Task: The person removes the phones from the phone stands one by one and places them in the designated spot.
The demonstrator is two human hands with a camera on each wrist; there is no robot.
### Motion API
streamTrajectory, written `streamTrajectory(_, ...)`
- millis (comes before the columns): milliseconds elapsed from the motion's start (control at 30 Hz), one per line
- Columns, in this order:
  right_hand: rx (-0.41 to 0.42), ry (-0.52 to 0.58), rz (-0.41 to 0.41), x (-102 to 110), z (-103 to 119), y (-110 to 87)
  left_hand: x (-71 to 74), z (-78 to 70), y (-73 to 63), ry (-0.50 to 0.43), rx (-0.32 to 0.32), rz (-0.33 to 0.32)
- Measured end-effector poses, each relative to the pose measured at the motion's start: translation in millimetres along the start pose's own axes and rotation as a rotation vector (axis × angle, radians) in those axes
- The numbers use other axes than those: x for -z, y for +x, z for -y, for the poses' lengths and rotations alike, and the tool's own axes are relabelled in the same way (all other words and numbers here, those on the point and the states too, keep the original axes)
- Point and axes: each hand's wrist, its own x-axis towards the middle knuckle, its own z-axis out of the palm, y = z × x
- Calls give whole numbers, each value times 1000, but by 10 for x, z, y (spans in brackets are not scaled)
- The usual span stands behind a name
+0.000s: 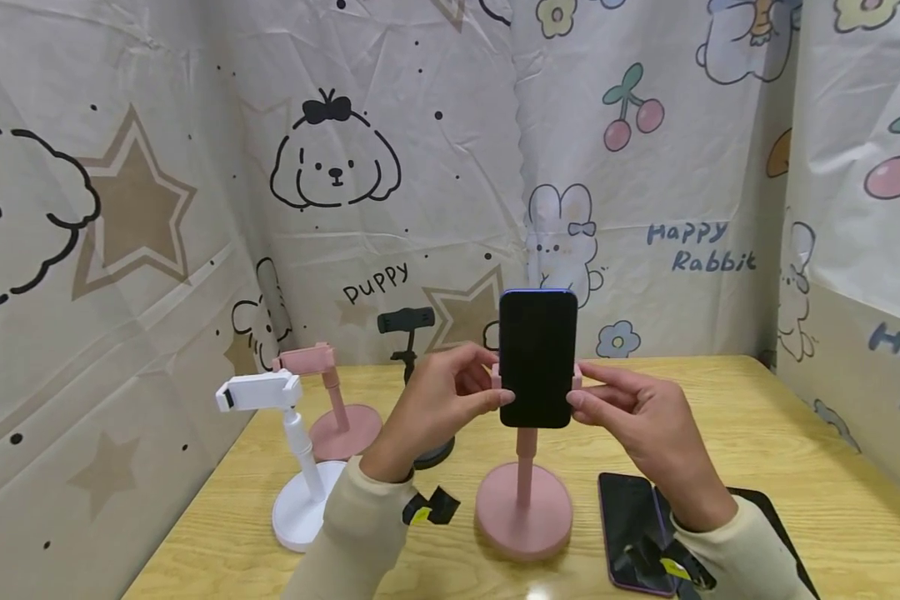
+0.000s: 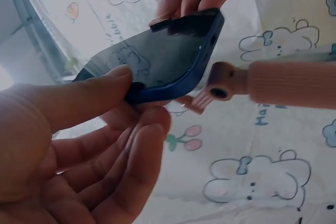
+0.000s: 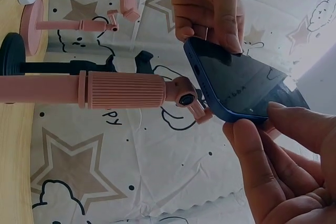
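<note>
An upright smartphone [image 1: 538, 358] with a dark screen and blue frame sits in the holder of a pink phone stand [image 1: 523, 515]. My left hand [image 1: 450, 396] grips its left edge, thumb on the screen side and fingers behind. On the opposite edge, my right hand [image 1: 641, 417] holds it in the same way. Pink clamp ends show at both sides of the phone, beside the fingers. In the right wrist view, the ribbed pink neck [image 3: 126, 90] leads to a joint behind the smartphone [image 3: 236, 85]. The phone hides most of the clamp.
To the left stand a white phone stand [image 1: 295, 500], another pink stand [image 1: 345, 429] and a black stand [image 1: 407, 321], partly behind my left arm. A second phone [image 1: 630, 533] lies by my right wrist, with a dark flat object [image 1: 765, 508] beyond it. Printed cloth surrounds the wooden table [image 1: 720, 400].
</note>
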Motion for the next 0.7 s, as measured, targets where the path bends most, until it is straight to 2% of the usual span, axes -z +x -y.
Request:
streamTrajectory(167, 6, -27, 39, -30, 41, -29, 89, -45, -115, 45, -35, 37)
streamTrajectory(433, 54, -52, 137, -2, 142, -123, 225, -182, -256, 46, -78, 138)
streamTrajectory(700, 59, -89, 211, -21, 208, -190, 313, -244, -376, 74, -67, 178)
